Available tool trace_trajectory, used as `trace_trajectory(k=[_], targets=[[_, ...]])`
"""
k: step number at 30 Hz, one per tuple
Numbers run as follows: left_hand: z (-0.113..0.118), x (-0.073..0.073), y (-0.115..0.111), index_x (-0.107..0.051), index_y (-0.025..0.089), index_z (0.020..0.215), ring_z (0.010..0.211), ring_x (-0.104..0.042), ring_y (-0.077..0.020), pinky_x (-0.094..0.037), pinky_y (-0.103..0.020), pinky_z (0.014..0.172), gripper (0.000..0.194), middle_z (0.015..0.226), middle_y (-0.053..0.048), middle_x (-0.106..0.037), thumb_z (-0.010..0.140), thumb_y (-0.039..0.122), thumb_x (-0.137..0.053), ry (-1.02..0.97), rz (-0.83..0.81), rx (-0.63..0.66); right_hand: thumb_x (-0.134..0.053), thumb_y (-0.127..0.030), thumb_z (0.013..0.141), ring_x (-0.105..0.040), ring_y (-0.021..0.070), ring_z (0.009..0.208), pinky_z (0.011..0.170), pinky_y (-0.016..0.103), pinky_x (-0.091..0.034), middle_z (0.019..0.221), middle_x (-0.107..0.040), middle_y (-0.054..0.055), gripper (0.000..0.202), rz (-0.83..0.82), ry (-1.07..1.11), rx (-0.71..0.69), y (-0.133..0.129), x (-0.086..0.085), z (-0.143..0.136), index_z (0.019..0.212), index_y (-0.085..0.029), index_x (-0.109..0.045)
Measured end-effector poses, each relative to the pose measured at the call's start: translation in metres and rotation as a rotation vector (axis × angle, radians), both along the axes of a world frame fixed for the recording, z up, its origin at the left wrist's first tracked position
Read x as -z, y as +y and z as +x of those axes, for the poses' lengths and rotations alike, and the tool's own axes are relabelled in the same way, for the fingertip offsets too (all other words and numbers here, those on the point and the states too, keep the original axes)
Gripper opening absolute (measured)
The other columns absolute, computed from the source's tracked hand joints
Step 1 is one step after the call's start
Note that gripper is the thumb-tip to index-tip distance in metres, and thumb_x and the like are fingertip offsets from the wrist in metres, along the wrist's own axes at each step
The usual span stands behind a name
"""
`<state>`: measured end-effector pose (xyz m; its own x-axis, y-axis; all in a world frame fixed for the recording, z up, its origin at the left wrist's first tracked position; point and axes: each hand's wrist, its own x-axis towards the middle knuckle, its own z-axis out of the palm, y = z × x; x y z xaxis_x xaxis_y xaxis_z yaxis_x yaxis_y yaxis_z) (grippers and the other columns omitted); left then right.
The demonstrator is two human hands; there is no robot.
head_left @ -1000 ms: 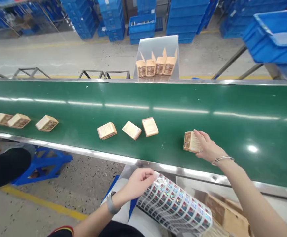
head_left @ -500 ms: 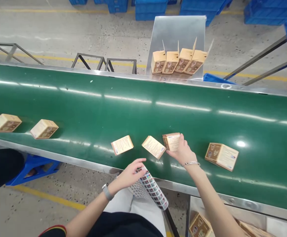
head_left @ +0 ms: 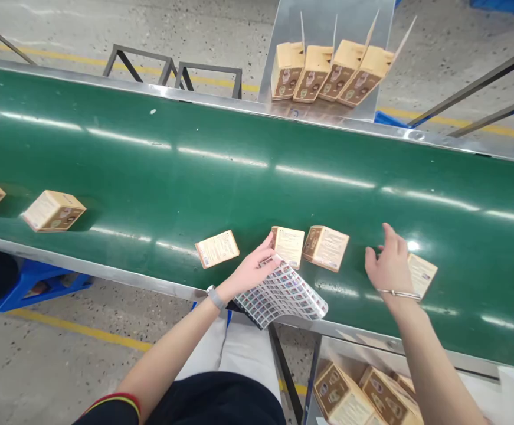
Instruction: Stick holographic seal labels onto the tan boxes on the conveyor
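Note:
My left hand (head_left: 248, 274) grips a sheet of small printed stickers (head_left: 285, 292), which curves over the belt's near edge. Its fingertips reach the side of a tan-and-brown carton (head_left: 290, 247); whether they press on it I cannot tell. Just right of that lies a second carton (head_left: 327, 248), and to the left is another carton (head_left: 217, 248) with its pale printed face up. Further right, my right hand (head_left: 389, 265) hovers over the belt, fingers apart and holding nothing. Behind it, a carton (head_left: 422, 274) is partly covered by the hand and wrist.
The green conveyor belt (head_left: 221, 189) runs across, with more cartons (head_left: 55, 211) at left. Several cartons with raised flaps (head_left: 290, 71) stand on a metal shelf beyond it. Below right, a bin holds more cartons (head_left: 345, 395). A blue stool (head_left: 39, 286) stands at lower left.
My right hand has let go of a carton and moved right, beside the rightmost one. My left hand has brought the sticker sheet forward over the belt edge. The middle carton has turned straighter.

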<state>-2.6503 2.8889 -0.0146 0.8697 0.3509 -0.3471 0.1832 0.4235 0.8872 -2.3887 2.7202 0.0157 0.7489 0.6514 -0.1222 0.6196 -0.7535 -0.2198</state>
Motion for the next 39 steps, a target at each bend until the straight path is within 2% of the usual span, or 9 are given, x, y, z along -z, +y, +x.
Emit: trace_trajectory(k=[3,6,10,13,17,21,26,33,39], targets=[[0.013,0.000,0.002,-0.063,0.020,0.083,0.150,-0.021,-0.0277,-0.026,-0.041,0.120,0.031,0.159,-0.009,-0.031,0.090,0.049,-0.055,0.019,0.034,0.017,-0.046,-0.054,0.088,-0.069,0.0289,0.086,0.073,0.046,-0.060,0.122,-0.061,0.018,0.071,0.053,0.334,0.212,0.004,0.010,0.000,0.147,-0.019,-0.030],[0.014,-0.012,-0.001,-0.063,0.019,0.082,0.145,-0.034,-0.0277,-0.033,-0.039,0.115,0.027,0.155,-0.012,-0.039,0.092,0.041,-0.052,0.040,0.123,-0.008,-0.057,-0.060,0.080,-0.069,0.0286,0.092,0.077,0.043,-0.060,0.122,-0.065,0.015,0.072,0.047,0.503,0.101,0.010,0.021,-0.021,0.139,-0.021,-0.043],[-0.002,-0.038,-0.012,-0.063,0.018,0.087,0.094,-0.066,-0.0206,-0.050,-0.031,0.083,0.027,0.102,-0.008,-0.071,0.094,0.039,-0.047,0.144,0.219,0.023,-0.058,-0.052,0.081,-0.066,0.0299,0.104,0.087,0.047,-0.056,0.129,-0.062,0.016,0.067,0.109,0.546,0.043,0.015,0.026,-0.060,0.138,-0.018,-0.046],[-0.015,-0.055,-0.021,-0.060,0.017,0.086,0.063,-0.055,-0.0129,-0.042,-0.023,0.058,0.029,0.069,0.000,-0.061,0.094,0.041,-0.046,0.209,0.104,0.095,-0.054,-0.049,0.084,-0.066,0.0282,0.105,0.082,0.046,-0.059,0.135,-0.059,0.017,0.065,0.171,0.741,0.064,0.021,0.027,-0.084,0.141,-0.018,-0.044],[-0.023,-0.067,-0.025,-0.061,0.015,0.100,0.056,-0.049,-0.0107,-0.037,-0.021,0.054,0.030,0.064,0.001,-0.057,0.090,0.041,-0.052,0.247,-0.085,0.126,-0.046,-0.052,0.090,-0.065,0.0251,0.113,0.091,0.045,-0.057,0.132,-0.063,0.014,0.054,0.320,1.054,0.071,0.022,0.017,-0.092,0.134,-0.021,-0.051],[-0.021,-0.068,-0.020,-0.063,0.015,0.099,0.056,-0.048,-0.0098,-0.036,-0.020,0.053,0.027,0.064,0.001,-0.057,0.087,0.037,-0.054,0.295,-0.121,0.053,-0.049,-0.051,0.091,-0.067,0.0251,0.109,0.091,0.044,-0.057,0.121,-0.069,0.011,0.040,0.242,0.837,0.025,0.014,-0.025,-0.089,0.115,-0.023,-0.063],[-0.014,-0.072,-0.016,-0.063,0.016,0.093,0.070,-0.058,-0.0122,-0.044,-0.021,0.061,0.018,0.082,-0.003,-0.066,0.088,0.030,-0.054,0.248,-0.079,0.038,-0.053,-0.043,0.093,-0.071,0.0199,0.084,0.074,0.034,-0.059,0.096,-0.075,0.004,0.024,0.111,0.737,-0.329,0.018,-0.078,-0.109,0.101,-0.025,-0.067],[-0.015,-0.076,-0.020,-0.066,0.015,0.091,0.072,-0.063,-0.0143,-0.049,-0.023,0.066,0.025,0.078,-0.004,-0.069,0.091,0.036,-0.053,0.189,-0.135,0.097,-0.046,-0.039,0.097,-0.068,0.0188,0.072,0.063,0.031,-0.056,0.083,-0.072,0.003,0.025,0.120,0.554,-0.350,0.010,-0.083,-0.117,0.087,-0.024,-0.063],[-0.011,-0.075,-0.028,-0.065,0.016,0.080,0.063,-0.055,-0.0118,-0.041,-0.021,0.058,0.029,0.070,-0.001,-0.065,0.093,0.036,-0.050,0.208,0.067,0.122,-0.049,-0.034,0.098,-0.070,0.0233,0.092,0.080,0.039,-0.056,0.099,-0.074,0.006,0.019,0.216,0.351,-0.399,0.006,-0.084,-0.124,0.105,-0.025,-0.064]])
